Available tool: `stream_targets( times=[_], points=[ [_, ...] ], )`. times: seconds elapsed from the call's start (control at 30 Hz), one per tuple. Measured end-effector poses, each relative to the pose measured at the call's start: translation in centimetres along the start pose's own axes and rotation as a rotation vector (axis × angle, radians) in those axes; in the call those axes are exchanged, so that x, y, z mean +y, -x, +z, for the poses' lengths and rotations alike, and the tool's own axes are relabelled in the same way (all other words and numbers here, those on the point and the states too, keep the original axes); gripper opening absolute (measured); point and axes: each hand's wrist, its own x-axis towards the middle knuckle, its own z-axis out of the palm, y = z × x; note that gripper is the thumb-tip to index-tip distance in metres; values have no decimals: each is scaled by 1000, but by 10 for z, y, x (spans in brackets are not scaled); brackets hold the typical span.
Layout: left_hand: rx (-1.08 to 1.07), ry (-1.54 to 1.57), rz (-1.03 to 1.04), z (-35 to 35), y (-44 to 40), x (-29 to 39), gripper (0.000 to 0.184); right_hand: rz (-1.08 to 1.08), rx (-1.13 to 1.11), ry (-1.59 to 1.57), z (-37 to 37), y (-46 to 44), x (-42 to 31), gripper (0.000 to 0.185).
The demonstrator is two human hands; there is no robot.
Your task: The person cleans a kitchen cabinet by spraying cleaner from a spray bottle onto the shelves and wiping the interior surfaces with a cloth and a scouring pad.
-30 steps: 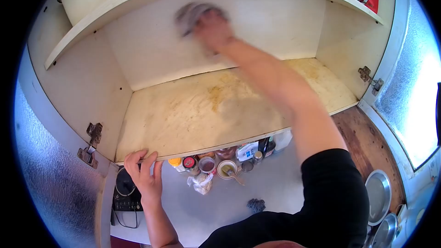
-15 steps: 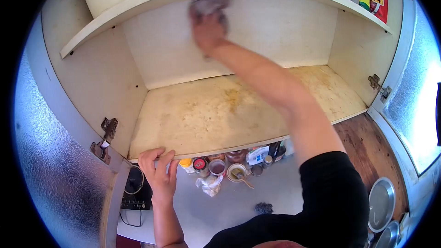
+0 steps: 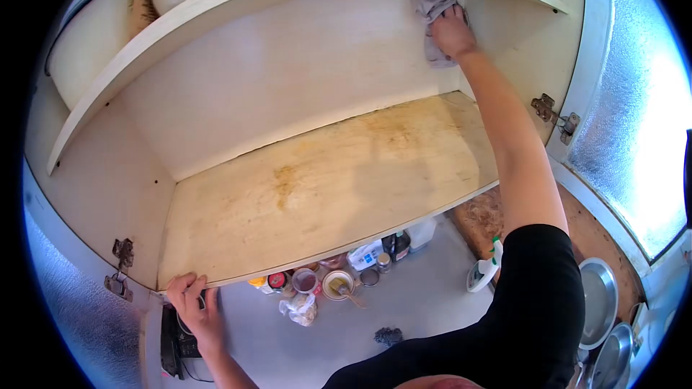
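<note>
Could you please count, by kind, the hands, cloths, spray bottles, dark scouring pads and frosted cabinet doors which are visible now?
Hands: 2
Cloth: 1
Spray bottle: 1
Dark scouring pad: 1
Frosted cabinet doors: 2
Total: 7

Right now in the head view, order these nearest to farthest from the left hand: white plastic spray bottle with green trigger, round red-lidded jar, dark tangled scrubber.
From the left hand:
1. Red-lidded jar, just right of it.
2. Dark scrubber, farther right, lower in view.
3. Spray bottle, farthest right, beside the black sleeve.
</note>
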Motion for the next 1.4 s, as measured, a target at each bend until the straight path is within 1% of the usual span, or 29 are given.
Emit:
stream_targets(
  times=[0.03, 0.13, 0.23, 0.27, 0.33, 0.43, 0.47, 0.57, 0.6, 0.63, 0.7, 0.77, 0.8, 0.87, 0.93, 1.03, 1.07, 1.13, 1.17, 1.2, 1.27, 1.3, 1.33, 1.37, 1.4],
  points=[
    [0, -5, 19, 0, 0, -2, 29, 55, -123, -22, -5, 2, 8, 37],
    [-13, 4, -16, 0, 1, 0, 29, 205, -126, -61, -10, 4, -12, 35],
    [-11, -10, -19, -2, 3, -3, 29, 549, 205, -64, -8, 16, -39, 30],
    [-8, -13, -15, -2, 3, -4, 29, 435, 40, 14, -14, 18, -31, 30],
    [0, 1, -14, 3, 3, -4, 30, 201, -295, 189, -73, 13, -6, 29],
    [-7, 19, -13, 1, 3, -2, 30, -112, -385, 538, -117, 3, 12, 30],
    [7, 17, -11, 1, 2, -1, 30, -216, -380, 715, -101, 3, 22, 31],
    [35, 7, -43, 3, 3, 2, 30, -292, -374, 782, -76, 4, 44, 33],
    [31, 5, -58, 2, 3, 4, 29, -306, -450, 821, -84, 5, 42, 34],
    [20, 6, -72, 2, 4, 4, 29, -256, -425, 824, -83, 6, 44, 33],
    [19, 19, -36, 2, 4, -1, 29, -152, -380, 827, -86, 10, 44, 31],
    [8, 24, -24, 0, 7, -8, 29, -103, -362, 706, -105, 25, 53, 27],
    [6, 21, -22, 0, 7, -8, 29, -73, -351, 650, -126, 34, 60, 25],
    [10, 16, -9, 1, 6, -9, 29, -48, -396, 692, -187, 63, 57, 22],
    [23, 11, 5, 2, 7, -10, 30, 67, -258, 593, -225, 91, 54, 20],
    [38, 11, 32, 3, 7, -13, 30, 342, -128, 102, -233, 103, 55, 17],
    [40, 22, 26, 3, 6, -13, 30, 612, -50, -483, -232, 99, 52, 19],
    [44, 30, 8, 1, 6, -11, 31, 1086, 226, -1447, -218, 80, 40, 19],
    [48, 40, 5, 2, 6, -11, 31, 1285, 374, -1952, -202, 67, 40, 20],
    [47, 44, 3, 2, 6, -11, 31, 1212, 557, -2356, -163, 59, 62, 21],
    [45, 49, -3, -1, 5, -9, 31, 343, 506, -2651, -85, 55, 90, 25],
    [45, 45, -7, -2, 4, -7, 31, 413, 592, -2611, -87, 36, 80, 25],
    [42, 41, -11, -2, 4, -7, 31, 578, 680, -2544, -96, 15, 66, 25],
    [37, 35, -13, -3, 5, -7, 31, 682, 732, -2496, -101, -3, 51, 25],
    [36, 23, 4, -3, 3, -7, 32, 727, 764, -2471, -102, -18, 37, 25]
  ],
)
